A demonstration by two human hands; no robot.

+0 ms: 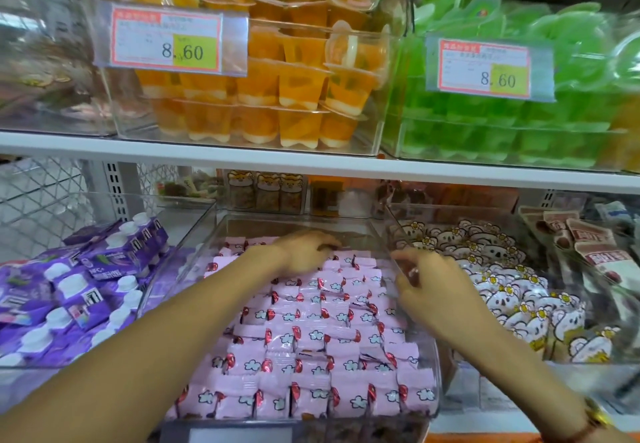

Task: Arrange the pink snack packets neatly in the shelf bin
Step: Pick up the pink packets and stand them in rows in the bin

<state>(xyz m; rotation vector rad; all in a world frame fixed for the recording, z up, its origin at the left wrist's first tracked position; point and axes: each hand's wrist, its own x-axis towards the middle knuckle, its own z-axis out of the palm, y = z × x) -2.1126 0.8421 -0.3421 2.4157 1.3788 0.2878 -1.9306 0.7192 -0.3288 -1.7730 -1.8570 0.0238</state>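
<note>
Head view is filled at its centre by a clear, rectangular plastic shelf bin [420, 366] packed with small pink foil snack packets printed with white flowers [311, 335], laid in rough overlapping rows from the front wall back to about twelve o'clock. The left hand [304, 252] is seen resting palm-down on the rearmost packets, its fingers curled forward over them; whether a packet is pinched underneath cannot be told. The right hand [429, 283] is held at about two o'clock of the bin, over its right wall, with fingers loosely spread and bent; it is blurred, and nothing is seen between its fingertips.

The rear of the bin beyond the left hand appears bare, so the back rows are judged unfinished. Several risks are judged from here. Packets could be dragged out of line if the left palm is slid rather than lifted, because the rows overlap like shingles. The thin right wall could be knocked by the right hand, and packets could be spilled toward the neighbouring clear bin of white bear-print packets [519, 290] at three o'clock. The purple capped drink pouches [86, 280] at nine o'clock could be brushed by the left forearm.
</note>
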